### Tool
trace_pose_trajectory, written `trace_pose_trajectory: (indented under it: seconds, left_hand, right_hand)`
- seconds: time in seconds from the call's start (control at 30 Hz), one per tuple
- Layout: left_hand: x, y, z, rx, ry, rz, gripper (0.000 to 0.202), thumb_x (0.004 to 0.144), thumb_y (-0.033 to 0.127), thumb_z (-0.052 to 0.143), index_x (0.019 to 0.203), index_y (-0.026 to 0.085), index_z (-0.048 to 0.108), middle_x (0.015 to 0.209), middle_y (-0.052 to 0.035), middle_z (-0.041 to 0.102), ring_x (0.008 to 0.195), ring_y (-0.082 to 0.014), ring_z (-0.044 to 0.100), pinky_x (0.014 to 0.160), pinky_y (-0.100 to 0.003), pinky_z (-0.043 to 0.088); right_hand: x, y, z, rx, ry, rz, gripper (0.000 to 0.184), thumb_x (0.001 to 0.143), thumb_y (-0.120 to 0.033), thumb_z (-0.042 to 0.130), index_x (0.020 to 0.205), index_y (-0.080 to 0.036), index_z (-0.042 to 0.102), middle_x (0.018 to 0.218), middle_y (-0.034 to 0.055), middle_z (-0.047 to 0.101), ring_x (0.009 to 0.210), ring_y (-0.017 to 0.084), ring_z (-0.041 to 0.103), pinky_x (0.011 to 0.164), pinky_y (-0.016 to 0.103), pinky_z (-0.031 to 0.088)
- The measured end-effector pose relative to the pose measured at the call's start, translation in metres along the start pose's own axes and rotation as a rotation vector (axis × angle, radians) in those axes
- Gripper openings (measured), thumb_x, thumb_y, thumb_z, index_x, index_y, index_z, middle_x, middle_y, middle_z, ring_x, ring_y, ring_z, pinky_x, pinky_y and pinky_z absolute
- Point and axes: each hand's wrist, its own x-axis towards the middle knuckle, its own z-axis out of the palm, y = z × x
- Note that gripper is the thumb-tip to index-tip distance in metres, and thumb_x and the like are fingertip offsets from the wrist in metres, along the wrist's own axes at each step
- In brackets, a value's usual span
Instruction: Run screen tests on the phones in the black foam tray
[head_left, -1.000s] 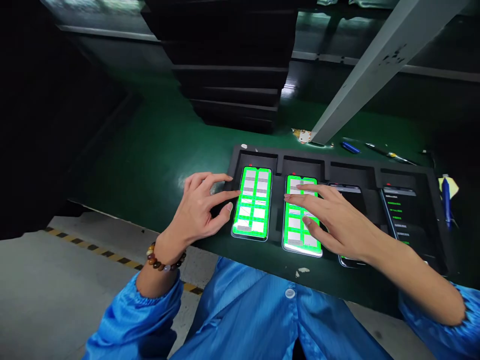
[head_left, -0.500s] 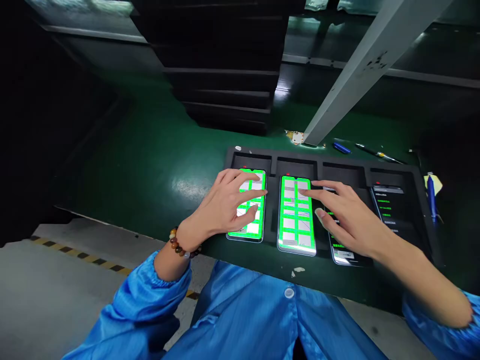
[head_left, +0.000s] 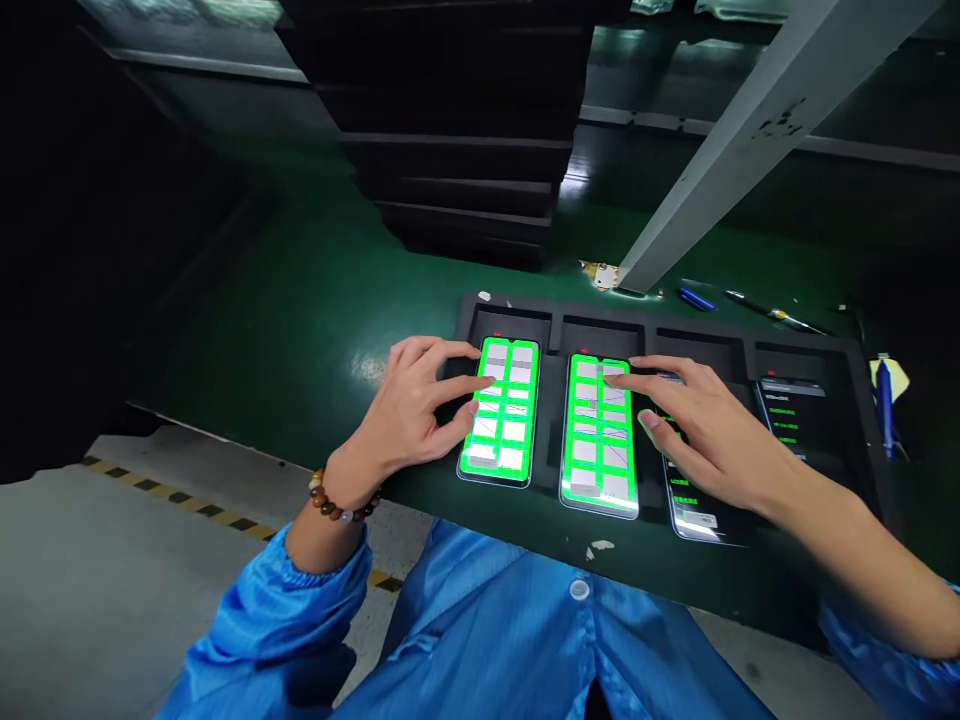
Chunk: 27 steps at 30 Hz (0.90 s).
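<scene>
Several smartphones lie in a row on the near part of a black compartment tray point(head_left: 555, 340). The left phone point(head_left: 514, 430) and the middle phone point(head_left: 600, 455) show bright green grids with white blocks. My left hand point(head_left: 420, 405), fingers apart, has its fingertips at the left edge of the left phone. My right hand point(head_left: 697, 425) is also spread, its index finger over the upper right of the middle phone's screen; whether it touches cannot be told. Beneath that hand, partly hidden, is a dark-screened phone point(head_left: 686, 505) with green text. A further dark phone point(head_left: 787, 410) lies farther right.
A grey metal post point(head_left: 697, 180) rises behind the tray. A stack of black trays point(head_left: 465, 200) stands at the back. A blue pen cap point(head_left: 697, 299), a thin pen-like tool point(head_left: 780, 313) and a blue pen point(head_left: 885, 405) lie on the green table point(head_left: 300, 330).
My left hand has slid left, from over the left phone's screen to its edge, uncovering the grid. My right hand stays over the middle phone's right side. The view has shifted slightly.
</scene>
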Motion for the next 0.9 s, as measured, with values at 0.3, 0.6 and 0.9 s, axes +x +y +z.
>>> trace_pose_trajectory:
  seconds: [0.3, 0.6, 0.9]
  left_hand:
    - [0.022, 0.017, 0.013, -0.011, -0.085, 0.009, 0.037, 0.105, 0.035, 0.057, 0.135, 0.028, 0.078, 0.148, -0.0124, 0.067, 0.132, -0.0354, 0.058, 0.111, -0.060, 0.043]
    - [0.011, 0.005, 0.003, 0.076, 0.003, -0.104, 0.034, 0.106, 0.034, 0.058, 0.130, 0.027, 0.081, 0.142, -0.0122, 0.069, 0.127, -0.0347, 0.057, 0.107, -0.058, 0.044]
    - [0.042, 0.022, 0.020, -0.035, -0.109, 0.033, 0.037, 0.105, 0.033, 0.057, 0.135, 0.027, 0.078, 0.148, -0.0112, 0.067, 0.132, -0.0340, 0.057, 0.113, -0.058, 0.045]
  right_hand:
    - [-0.007, 0.005, 0.001, 0.018, 0.001, 0.044, 0.049, 0.114, -0.036, 0.044, 0.161, -0.025, 0.052, 0.139, 0.0121, 0.075, 0.160, 0.036, 0.044, 0.119, 0.061, 0.046]
    - [0.021, 0.002, 0.000, -0.040, 0.018, -0.006, 0.047, 0.114, -0.037, 0.041, 0.157, -0.024, 0.058, 0.152, 0.0121, 0.069, 0.154, 0.037, 0.050, 0.121, 0.063, 0.043]
    - [0.001, 0.006, -0.002, -0.052, 0.018, 0.022, 0.048, 0.114, -0.037, 0.042, 0.159, -0.025, 0.055, 0.150, 0.0134, 0.069, 0.157, 0.037, 0.048, 0.120, 0.064, 0.044]
